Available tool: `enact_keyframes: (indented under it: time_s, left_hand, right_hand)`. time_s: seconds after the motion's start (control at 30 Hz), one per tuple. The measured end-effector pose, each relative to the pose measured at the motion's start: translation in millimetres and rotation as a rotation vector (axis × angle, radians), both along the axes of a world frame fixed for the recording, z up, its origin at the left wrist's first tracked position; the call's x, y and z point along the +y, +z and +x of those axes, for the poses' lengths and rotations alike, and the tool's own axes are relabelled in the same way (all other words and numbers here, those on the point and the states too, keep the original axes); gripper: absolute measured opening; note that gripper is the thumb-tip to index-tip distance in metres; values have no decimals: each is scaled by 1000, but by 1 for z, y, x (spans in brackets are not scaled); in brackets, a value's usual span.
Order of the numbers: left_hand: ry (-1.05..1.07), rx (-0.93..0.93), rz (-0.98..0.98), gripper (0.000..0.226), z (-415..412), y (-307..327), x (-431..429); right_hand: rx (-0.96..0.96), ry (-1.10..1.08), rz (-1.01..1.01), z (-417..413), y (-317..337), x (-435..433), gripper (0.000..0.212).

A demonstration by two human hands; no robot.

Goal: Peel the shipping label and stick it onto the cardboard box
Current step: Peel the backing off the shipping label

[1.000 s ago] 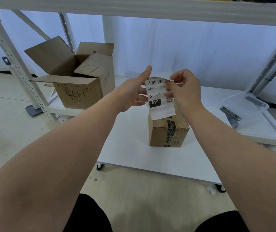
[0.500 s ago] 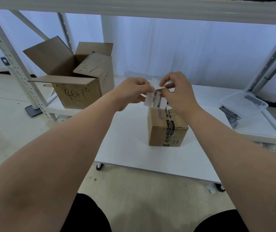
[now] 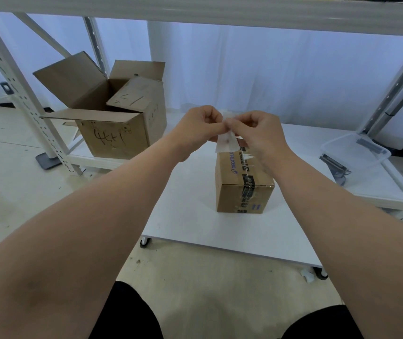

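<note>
The left hand and the right hand meet knuckle to knuckle above the far end of the box, each curled into a loose fist with thumb and forefinger pinched on the top edge of the white paper shipping label; the two pinches sit so close together, I judge, because the fingers are working the sticker apart from its backing at one corner, where a start is easiest to get; the label hangs down from the pinch, plain side towards the camera, its lower edge just over the box top; whether the two layers have begun to part cannot be told. Holding it there keeps the sheet clear of any surface until the glue side is bare, and puts it straight above where it is to go. Below, the small brown cardboard box, sealed with printed tape along its top seam, stands on the white worktop, right of centre, its top face open to receive the label; nothing is stuck on it yet. Far left, a larger open cardboard carton with raised flaps rests on the low white shelf; far right lies a clear plastic tray, well apart from the work.
</note>
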State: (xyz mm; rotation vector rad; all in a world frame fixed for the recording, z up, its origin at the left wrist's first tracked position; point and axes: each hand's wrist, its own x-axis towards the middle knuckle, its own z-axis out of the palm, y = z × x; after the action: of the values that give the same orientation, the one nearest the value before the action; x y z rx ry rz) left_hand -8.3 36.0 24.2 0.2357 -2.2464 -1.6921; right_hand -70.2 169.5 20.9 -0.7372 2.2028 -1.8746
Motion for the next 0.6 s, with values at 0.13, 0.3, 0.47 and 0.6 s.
enact_keyframes:
  time_s: [0.13, 0.3, 0.47, 0.6]
  left_hand:
    - [21, -13, 33, 19, 0, 2, 1]
    - [43, -87, 73, 19, -1, 3, 1]
    - [21, -111, 153, 17, -1, 3, 1]
    - [5, -109, 198, 19, 0, 4, 2]
  right_hand:
    - [11, -55, 9, -3, 0, -2, 12]
    - [-29, -26, -27, -3, 0, -1, 11]
    - [-41, -4, -55, -2, 1, 0, 11]
    - [-43, 21, -59, -1, 2, 1, 14]
